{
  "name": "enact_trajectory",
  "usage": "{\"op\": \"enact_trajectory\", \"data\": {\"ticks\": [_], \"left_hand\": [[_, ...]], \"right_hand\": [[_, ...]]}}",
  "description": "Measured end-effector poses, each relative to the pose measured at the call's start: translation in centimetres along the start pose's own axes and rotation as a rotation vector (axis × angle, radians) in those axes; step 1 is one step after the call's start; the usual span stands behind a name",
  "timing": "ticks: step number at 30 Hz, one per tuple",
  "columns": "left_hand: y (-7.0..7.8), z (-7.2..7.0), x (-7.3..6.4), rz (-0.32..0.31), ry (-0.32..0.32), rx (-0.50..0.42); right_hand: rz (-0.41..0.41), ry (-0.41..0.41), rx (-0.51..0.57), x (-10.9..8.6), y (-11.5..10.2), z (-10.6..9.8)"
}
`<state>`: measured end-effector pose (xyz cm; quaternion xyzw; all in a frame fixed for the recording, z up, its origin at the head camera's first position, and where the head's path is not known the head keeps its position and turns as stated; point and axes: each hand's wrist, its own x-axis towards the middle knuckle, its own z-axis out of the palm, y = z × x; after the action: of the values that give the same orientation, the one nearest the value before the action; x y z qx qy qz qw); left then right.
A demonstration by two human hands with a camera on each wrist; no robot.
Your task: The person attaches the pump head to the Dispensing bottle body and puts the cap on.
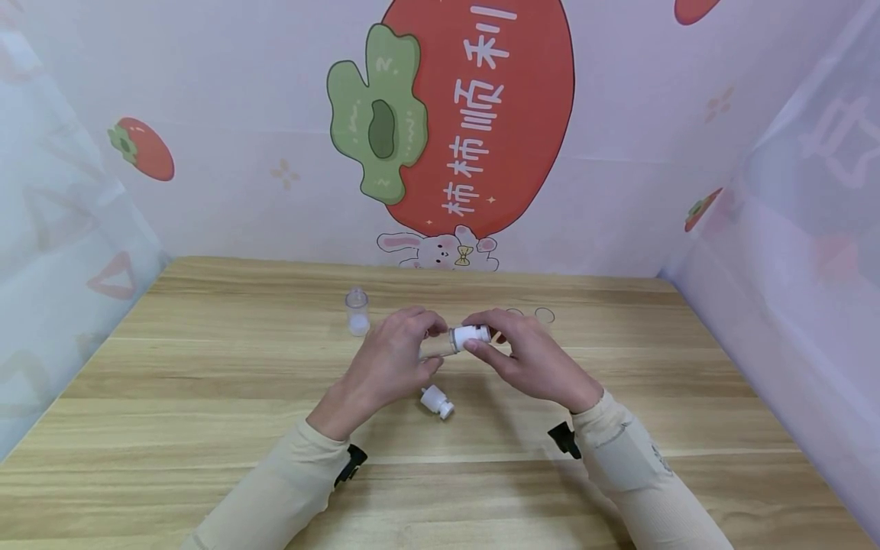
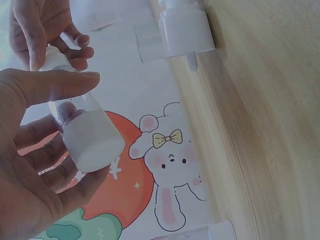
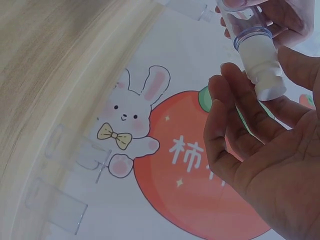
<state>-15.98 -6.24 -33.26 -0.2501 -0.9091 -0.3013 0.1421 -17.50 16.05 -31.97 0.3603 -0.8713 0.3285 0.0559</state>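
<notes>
My left hand (image 1: 392, 351) grips a small clear bottle (image 1: 437, 349) with a white base (image 2: 95, 142). The thumb lies across its side in the left wrist view. At the bottle's mouth sits a white pump top (image 1: 470, 336), which the thumb and fingers of my right hand (image 1: 536, 359) hold. Tilted in the air above the table, bottle and top form one line, the top pointing right. In the right wrist view the white pump top (image 3: 259, 57) meets the clear collar, with my fingers curved around and below it.
Below the hands, a second white pump top (image 1: 437, 402) lies on its side on the wooden table (image 1: 206, 428). A clear bottle (image 1: 357, 317) stands upright at the back left. Two clear caps (image 3: 60, 207) are behind my right hand. A printed cloth (image 1: 261, 206) hangs behind the table.
</notes>
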Motion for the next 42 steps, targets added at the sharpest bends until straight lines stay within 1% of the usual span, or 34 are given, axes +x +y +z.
{"op": "enact_trajectory", "data": {"ticks": [6, 10, 15, 27, 37, 42], "left_hand": [[-0.03, 0.04, 0.05, -0.002, 0.001, 0.0], [-0.04, 0.04, 0.08, -0.019, -0.009, -0.015], [-0.22, 0.06, 0.15, -0.042, -0.031, -0.042], [-0.46, 0.06, 0.17, -0.051, -0.047, -0.088], [-0.51, 0.13, 0.18, -0.063, -0.062, -0.11], [-0.55, 0.18, 0.2, -0.065, -0.062, -0.111]], "right_hand": [[0.017, 0.003, -0.01, -0.05, -0.05, -0.13], [0.018, 0.006, -0.013, -0.05, -0.09, -0.24], [0.006, 0.011, -0.015, -0.04, -0.11, -0.33], [-0.015, 0.022, -0.021, -0.03, -0.08, -0.21], [-0.055, 0.031, -0.026, 0.01, 0.01, -0.05], [-0.057, 0.026, -0.027, -0.01, 0.04, 0.01]]}}
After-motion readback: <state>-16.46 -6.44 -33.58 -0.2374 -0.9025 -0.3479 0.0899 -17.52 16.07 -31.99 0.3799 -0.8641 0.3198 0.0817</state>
